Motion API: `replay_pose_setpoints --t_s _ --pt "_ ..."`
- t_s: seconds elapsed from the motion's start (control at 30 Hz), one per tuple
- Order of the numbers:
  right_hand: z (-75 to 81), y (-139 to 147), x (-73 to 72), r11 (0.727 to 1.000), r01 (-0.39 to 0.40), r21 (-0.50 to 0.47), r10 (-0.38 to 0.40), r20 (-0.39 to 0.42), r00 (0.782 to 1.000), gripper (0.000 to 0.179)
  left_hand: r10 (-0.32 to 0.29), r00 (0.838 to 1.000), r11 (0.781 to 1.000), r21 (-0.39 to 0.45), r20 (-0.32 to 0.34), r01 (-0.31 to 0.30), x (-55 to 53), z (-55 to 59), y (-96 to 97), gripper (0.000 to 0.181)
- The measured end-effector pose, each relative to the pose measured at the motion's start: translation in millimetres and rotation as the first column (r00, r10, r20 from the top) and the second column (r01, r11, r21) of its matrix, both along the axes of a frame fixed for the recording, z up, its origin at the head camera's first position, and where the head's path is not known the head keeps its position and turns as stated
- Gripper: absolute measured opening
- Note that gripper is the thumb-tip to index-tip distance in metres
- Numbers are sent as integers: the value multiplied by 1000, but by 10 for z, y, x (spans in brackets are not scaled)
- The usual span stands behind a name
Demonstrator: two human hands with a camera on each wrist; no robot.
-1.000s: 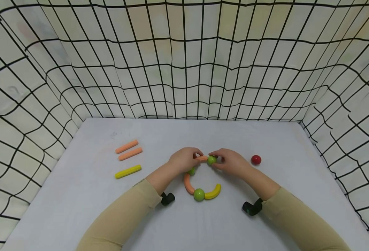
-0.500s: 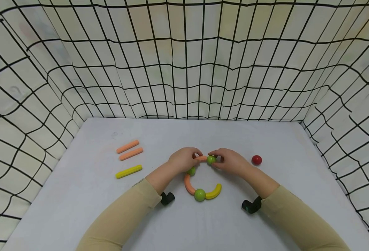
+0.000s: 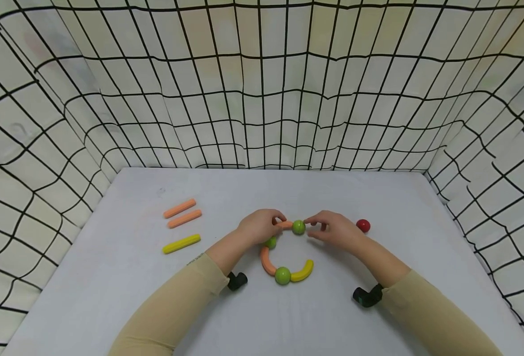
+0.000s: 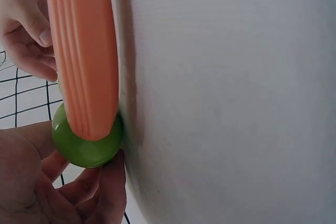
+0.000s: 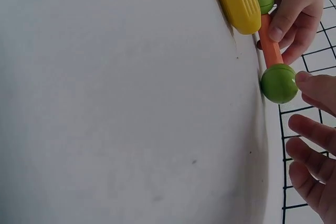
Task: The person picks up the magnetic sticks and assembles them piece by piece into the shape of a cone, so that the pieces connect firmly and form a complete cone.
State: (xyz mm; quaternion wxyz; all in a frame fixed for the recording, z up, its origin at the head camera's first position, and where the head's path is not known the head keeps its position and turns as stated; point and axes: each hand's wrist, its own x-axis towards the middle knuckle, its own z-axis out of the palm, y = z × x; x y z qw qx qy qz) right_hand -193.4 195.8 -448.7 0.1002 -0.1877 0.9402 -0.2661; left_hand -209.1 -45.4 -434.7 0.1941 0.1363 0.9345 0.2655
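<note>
1. While the left hand (image 3: 260, 226) pinches the orange rod (image 3: 285, 225) between two green balls (image 3: 299, 227), twisting could part them.
2. The right hand (image 3: 339, 232), spread just beside the outer one, might nudge it.

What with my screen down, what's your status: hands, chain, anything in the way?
Left hand grips far orange rod; right hand, holding nothing, beside end green ball. Chain ends, that ball and yellow piece, apart. Red ball outside, not between them.

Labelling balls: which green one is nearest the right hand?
The farthest green ball, by the right hand; another is by the left hand, the third by the curved yellow piece.
</note>
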Motion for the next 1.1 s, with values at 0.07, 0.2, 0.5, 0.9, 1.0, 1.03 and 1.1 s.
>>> replay_pose_setpoints --t_s 0.07,0.2,0.5,0.9,1.0,1.03,1.1 --pt "7 29 27 1000 -14 -12 14 -4 1000 36 2 1000 1000 3 2 -2 1 3 0 28" --pt "21 79 87 998 -50 -25 50 -4 999 34 7 1000 1000 -3 4 -7 -5 -7 0 27" --pt "43 124 222 981 -185 -61 189 63 980 31 0 1000 1000 -13 4 0 -21 -26 -1 28" --pt "-28 83 305 929 -359 -92 368 115 923 26 -14 1000 1000 -13 -8 14 -38 -28 -14 29" --pt "-43 58 312 920 -384 -84 392 124 912 25 -9 1000 1000 -7 2 9 -39 -27 -15 30" --pt "-46 50 316 917 -390 -79 397 127 909 26 -7 1000 1000 -4 6 7 -38 -25 -15 30" --pt "-50 35 320 912 -404 -66 410 126 904 25 -3 1000 1000 1 13 3 -38 -21 -17 30"
